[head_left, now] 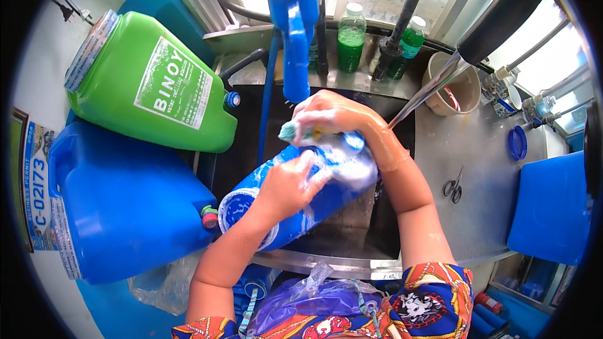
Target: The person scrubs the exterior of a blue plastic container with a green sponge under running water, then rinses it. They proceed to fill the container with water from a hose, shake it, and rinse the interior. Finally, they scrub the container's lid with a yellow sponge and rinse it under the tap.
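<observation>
From the head cam, a blue jug (330,198) lies slanted across the sink (242,119), round end toward the lower left, far end under a pile of suds (355,172). It's right under both hands. Left hand (290,185) sits on top of it, fingers bent; can't tell if it's really gripping. Right hand (330,113) is just past that one, over the foamy part, clutching a greenish sponge (289,130). Blue tap (295,44) is above, green tank (144,81) and blue tank (125,201) to the left, scissors (453,188) off right.
</observation>
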Demonstrator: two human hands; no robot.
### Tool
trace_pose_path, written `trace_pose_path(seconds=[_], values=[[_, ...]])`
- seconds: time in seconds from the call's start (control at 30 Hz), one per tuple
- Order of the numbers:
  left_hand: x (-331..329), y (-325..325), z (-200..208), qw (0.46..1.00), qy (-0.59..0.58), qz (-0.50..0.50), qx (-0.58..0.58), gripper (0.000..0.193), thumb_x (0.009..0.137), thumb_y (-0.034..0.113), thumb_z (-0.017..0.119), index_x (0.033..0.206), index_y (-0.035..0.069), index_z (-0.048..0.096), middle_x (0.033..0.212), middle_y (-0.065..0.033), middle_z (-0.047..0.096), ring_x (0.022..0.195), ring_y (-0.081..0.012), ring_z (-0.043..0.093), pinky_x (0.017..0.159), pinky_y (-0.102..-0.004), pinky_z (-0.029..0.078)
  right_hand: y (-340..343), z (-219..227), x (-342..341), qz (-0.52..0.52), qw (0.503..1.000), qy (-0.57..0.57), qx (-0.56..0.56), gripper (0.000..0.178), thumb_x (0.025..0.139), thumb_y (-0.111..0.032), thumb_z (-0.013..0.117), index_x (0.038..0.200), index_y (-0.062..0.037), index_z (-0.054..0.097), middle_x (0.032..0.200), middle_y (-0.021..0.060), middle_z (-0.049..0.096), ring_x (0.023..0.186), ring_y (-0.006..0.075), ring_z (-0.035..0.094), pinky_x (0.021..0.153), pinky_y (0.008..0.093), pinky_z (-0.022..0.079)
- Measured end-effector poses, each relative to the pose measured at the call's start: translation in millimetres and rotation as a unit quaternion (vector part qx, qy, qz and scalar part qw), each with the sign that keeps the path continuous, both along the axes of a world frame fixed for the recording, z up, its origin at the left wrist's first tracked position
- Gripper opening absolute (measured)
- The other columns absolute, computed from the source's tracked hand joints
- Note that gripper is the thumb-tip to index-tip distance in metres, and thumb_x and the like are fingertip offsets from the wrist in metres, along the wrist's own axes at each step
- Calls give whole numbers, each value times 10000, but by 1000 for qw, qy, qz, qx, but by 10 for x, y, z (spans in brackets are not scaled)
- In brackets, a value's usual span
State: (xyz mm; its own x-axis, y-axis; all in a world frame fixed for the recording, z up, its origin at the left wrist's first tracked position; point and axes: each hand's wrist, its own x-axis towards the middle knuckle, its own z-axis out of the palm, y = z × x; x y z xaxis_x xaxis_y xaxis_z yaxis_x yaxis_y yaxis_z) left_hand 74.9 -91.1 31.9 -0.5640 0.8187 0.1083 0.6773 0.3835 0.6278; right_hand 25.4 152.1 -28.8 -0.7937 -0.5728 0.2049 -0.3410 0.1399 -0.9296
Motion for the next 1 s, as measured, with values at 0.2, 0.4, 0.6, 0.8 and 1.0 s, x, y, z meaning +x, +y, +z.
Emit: trace_pose_path(seconds=[0.2, 0.4, 0.6, 0.8, 1.0], values=[[46, -38, 24, 1000, -6, 22, 8, 382, 856, 305, 685, 1018, -34, 621, 857, -253, 644, 779, -426, 637, 658, -452, 512, 317, -1475, 24, -230, 951, -203, 24, 374, 926, -357, 510, 1033, -46, 688, 962, 113, 691, 789, 252, 650, 694, 431, 530], [-330, -133, -53, 985, -37, 162, 47, 363, 919, 347, 620, 949, -12, 580, 798, -256, 644, 786, -452, 632, 650, -481, 511, -475, -2323, 1452, -558, 604, -556, -121, 337, 945, -298, 507, 1082, -29, 655, 979, 120, 683, 853, 290, 669, 722, 483, 560], [-466, -11, -107, 983, 8, 176, 48, 380, 920, 359, 595, 985, -15, 577, 794, -265, 645, 785, -466, 630, 668, -509, 505, -769, -1278, 1937, -312, 643, -622, -320, 280, 922, -245, 523, 1115, -51, 582, 976, 161, 661, 827, 332, 677, 631, 544, 575], [-270, 401, -95, 993, 53, 105, 33, 385, 904, 371, 604, 1005, 1, 570, 798, -251, 650, 783, -451, 635, 681, -519, 508, 1206, 504, 1784, -660, 668, 67, 337, 252, 922, -256, 527, 1007, -19, 538, 930, 170, 619, 840, 332, 621, 752, 452, 470], [86, 728, -45, 999, 24, 47, 12, 370, 919, 357, 586, 1008, 1, 542, 778, -240, 658, 771, -429, 649, 683, -519, 513, 1121, 1104, 1304, -586, 529, -7, 614, 505, 939, -497, 467, 1087, -49, 648, 1128, 202, 596, 1098, 416, 538, 894, 556, 445]])
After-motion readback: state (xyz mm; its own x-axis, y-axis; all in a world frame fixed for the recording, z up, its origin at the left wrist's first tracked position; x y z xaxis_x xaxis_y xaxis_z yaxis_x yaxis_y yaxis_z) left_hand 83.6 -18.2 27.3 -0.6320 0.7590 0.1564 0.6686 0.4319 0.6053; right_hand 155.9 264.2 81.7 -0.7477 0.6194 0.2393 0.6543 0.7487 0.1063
